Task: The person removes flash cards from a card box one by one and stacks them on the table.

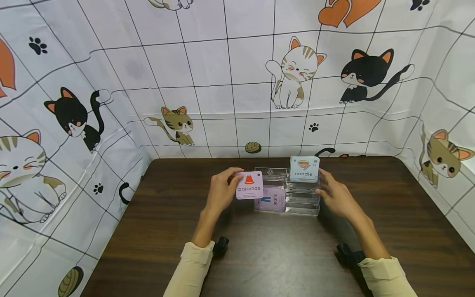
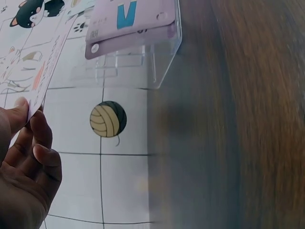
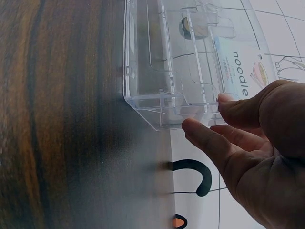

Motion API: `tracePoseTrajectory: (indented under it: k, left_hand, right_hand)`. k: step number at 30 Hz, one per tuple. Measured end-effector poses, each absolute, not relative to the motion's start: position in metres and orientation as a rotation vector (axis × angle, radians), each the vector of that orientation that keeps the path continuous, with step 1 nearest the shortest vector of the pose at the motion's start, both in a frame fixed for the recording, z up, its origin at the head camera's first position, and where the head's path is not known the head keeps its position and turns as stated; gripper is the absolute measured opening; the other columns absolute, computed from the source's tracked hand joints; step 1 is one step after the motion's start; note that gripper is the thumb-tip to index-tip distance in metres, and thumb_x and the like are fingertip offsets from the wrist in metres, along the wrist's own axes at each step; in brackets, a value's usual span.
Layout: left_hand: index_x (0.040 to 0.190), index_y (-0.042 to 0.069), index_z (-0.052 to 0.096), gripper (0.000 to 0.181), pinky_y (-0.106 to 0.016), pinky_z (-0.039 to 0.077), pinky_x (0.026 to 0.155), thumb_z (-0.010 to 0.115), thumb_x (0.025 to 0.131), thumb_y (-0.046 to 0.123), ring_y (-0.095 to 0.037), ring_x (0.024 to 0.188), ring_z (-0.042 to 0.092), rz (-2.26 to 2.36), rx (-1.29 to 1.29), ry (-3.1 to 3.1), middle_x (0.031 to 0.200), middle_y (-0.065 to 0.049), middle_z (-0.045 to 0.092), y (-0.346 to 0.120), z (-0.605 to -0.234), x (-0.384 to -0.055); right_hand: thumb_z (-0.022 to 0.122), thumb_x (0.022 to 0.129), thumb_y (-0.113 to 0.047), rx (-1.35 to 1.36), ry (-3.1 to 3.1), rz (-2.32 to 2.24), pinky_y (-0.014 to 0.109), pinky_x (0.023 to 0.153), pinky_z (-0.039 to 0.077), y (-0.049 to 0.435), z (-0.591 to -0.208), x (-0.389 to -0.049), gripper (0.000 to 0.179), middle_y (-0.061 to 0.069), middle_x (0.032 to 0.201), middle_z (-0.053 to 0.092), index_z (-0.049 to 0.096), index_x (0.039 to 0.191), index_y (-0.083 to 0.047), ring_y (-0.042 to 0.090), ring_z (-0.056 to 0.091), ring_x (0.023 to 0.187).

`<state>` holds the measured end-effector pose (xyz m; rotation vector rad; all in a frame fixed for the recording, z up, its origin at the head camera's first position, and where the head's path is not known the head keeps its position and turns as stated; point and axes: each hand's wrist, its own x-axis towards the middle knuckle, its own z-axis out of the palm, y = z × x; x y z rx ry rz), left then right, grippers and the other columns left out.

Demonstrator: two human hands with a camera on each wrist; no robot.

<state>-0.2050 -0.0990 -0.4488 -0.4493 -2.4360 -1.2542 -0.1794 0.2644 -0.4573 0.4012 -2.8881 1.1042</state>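
Observation:
My left hand (image 1: 221,190) pinches a pink "pajamas" card (image 1: 249,185) by its left edge, thumb in front. Seen nearly edge-on in the left wrist view, that card (image 2: 45,78) is held apart from the rack. A clear plastic stepped card rack (image 1: 302,210) with two columns stands on the table. Purple "jeans" cards (image 1: 273,200) sit in its lower left, and a blue "noodle" card (image 1: 304,174) is upright at the top right. At the rack's right side is my right hand (image 1: 335,196), its thumb and fingertips right at the clear side wall.
The rack stands toward the back of the dark wooden table (image 1: 259,255). A white cloth (image 1: 208,99) printed with cats and grid lines hangs behind and at both sides. Black bands (image 1: 350,255) sit on both wrists near the pale sleeves.

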Motion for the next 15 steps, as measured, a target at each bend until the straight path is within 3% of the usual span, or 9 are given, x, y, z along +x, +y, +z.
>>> tracePoseTrajectory:
  k: [15]
  left_hand:
    - [0.119, 0.005, 0.079, 0.02, -0.022, 0.046, 0.061, 0.075, 0.1, 0.01, -0.017, 0.07, 0.06, -1.26, -0.393, -2.421, 0.089, -0.012, 0.076, -0.127, -0.45, -0.207]
  right_hand:
    - [0.062, 0.106, 0.002, 0.409, -2.872, 1.109, 0.063, 0.1, 0.056, 0.264, -0.457, -0.18, 0.069, 0.047, 0.154, 0.043, 0.024, 0.163, 0.012, 0.059, 0.058, 0.133]
